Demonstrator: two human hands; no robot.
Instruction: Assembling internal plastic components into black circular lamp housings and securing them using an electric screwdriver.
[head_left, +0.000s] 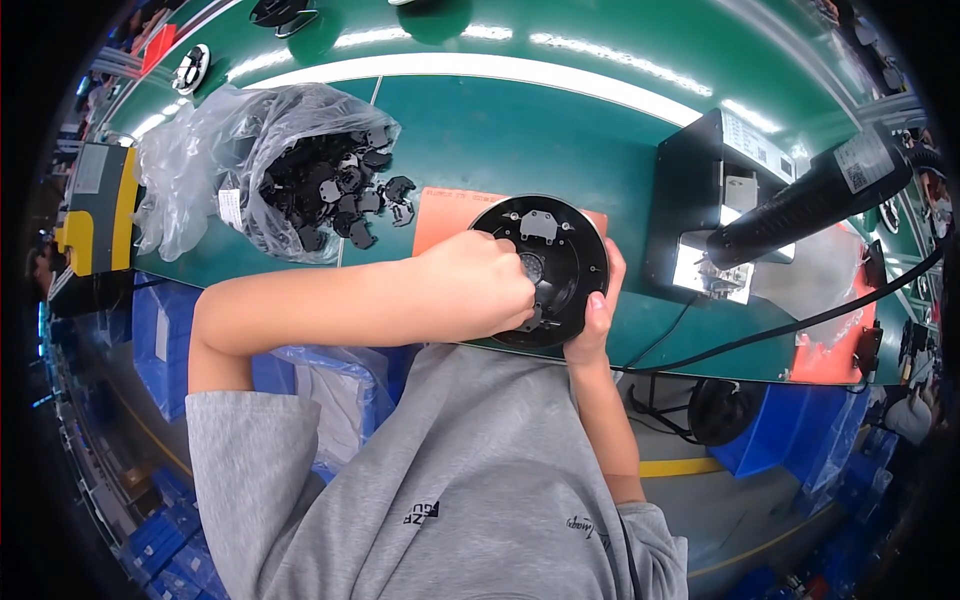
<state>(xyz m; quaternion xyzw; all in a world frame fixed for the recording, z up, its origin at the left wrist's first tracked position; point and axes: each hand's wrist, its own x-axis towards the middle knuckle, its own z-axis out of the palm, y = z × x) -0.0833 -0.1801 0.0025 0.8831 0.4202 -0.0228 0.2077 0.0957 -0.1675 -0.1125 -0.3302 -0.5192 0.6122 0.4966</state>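
Nearest the grey-sleeved body, the right hand (592, 320) cups the near right rim of a round black disc-shaped housing (560, 262), thumb pressed on its edge, while the left hand (480, 285) lies curled over the disc's left half, fingertips pinched at its centre on something too small to make out. The disc sits at the near edge of the green workbench (500, 140), partly over an orange mat (440, 215). Farther left, a clear plastic bag (230, 150) spills small black parts (340, 190), and to the right stands a black box fixture (700, 190) with a black powered handheld tool (810, 200) hanging beside it.
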